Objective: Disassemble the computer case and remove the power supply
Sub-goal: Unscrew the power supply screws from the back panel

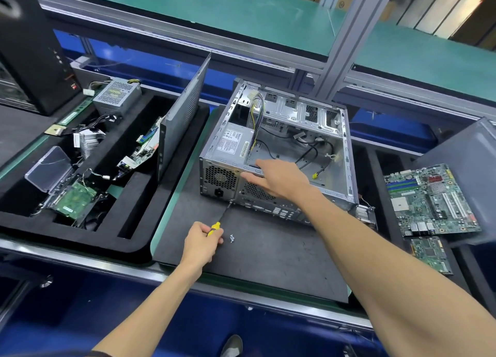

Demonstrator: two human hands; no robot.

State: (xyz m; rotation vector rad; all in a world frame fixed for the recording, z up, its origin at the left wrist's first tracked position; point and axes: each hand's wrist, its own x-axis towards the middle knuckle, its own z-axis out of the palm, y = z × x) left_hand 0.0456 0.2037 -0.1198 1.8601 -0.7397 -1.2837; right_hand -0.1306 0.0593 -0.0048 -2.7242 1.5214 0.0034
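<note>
The open grey sheet-metal computer case (pixel 281 147) lies on its side on the dark foam work mat (pixel 263 260), its rear panel facing me. The silver box-shaped power supply (pixel 233 144) sits inside, in the case's near-left corner, with its bundle of coloured wires rising behind it.

My left hand (pixel 201 242) is clenched around the yellow-handled screwdriver (pixel 221 217); the black shaft runs up to the lower edge of the rear panel, just beside the power socket. My right hand (pixel 279 178) rests with straight fingers on the case's top rear edge, grasping nothing.

A few small silver screws (pixel 232 239) lie on the mat just right of my left hand. The grey perforated side panel (pixel 185 112) stands upright, close to the left of the case. A green motherboard (pixel 429 198) lies well apart on the right. Bare mat extends from the case toward me.
</note>
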